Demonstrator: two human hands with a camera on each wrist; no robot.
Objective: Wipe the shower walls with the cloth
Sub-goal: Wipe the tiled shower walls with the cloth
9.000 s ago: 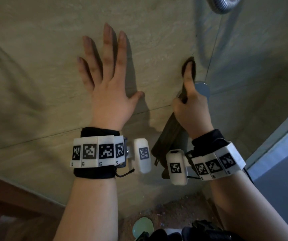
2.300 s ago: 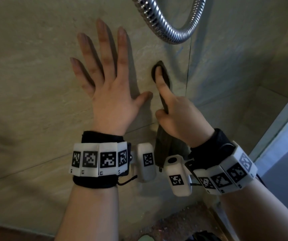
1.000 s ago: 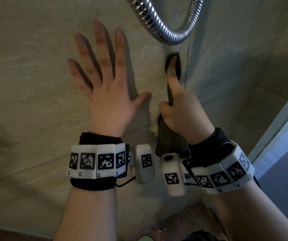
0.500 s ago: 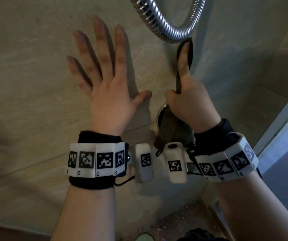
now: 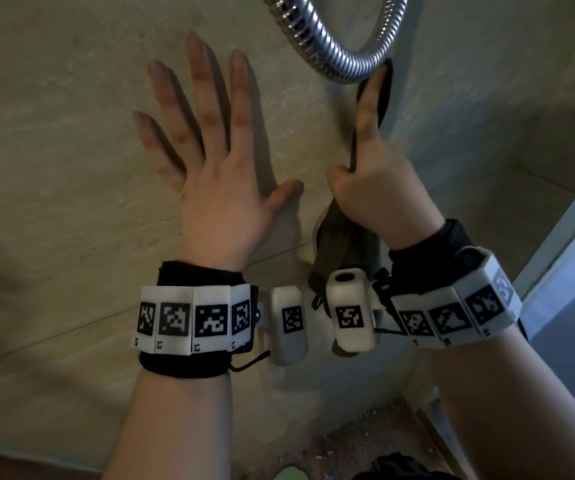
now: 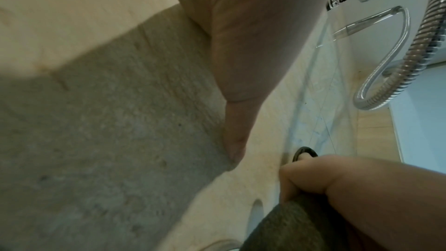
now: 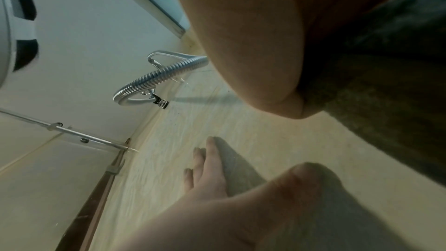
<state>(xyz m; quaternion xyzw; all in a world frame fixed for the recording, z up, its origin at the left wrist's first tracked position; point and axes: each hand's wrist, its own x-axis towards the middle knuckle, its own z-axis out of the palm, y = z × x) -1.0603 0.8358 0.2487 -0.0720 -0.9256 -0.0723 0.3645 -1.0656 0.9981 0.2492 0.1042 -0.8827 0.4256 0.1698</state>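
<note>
Now my right hand [image 5: 379, 192] grips the dark grey cloth [image 5: 343, 244], forefinger pressing it along the beige tiled wall [image 5: 54, 168] seam; left hand [image 5: 216, 188] flat, fingers [image 5: 203, 91] released, bracing me.

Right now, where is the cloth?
In the head view the cloth is in the right hand, its tip pressed by the index finger into the wall corner just under the shower hose.

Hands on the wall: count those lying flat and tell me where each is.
1. The left hand lies flat, fingers spread, on the wall. The right hand grips the cloth, pressing it into the corner with one straight finger, just under the hose.
</note>
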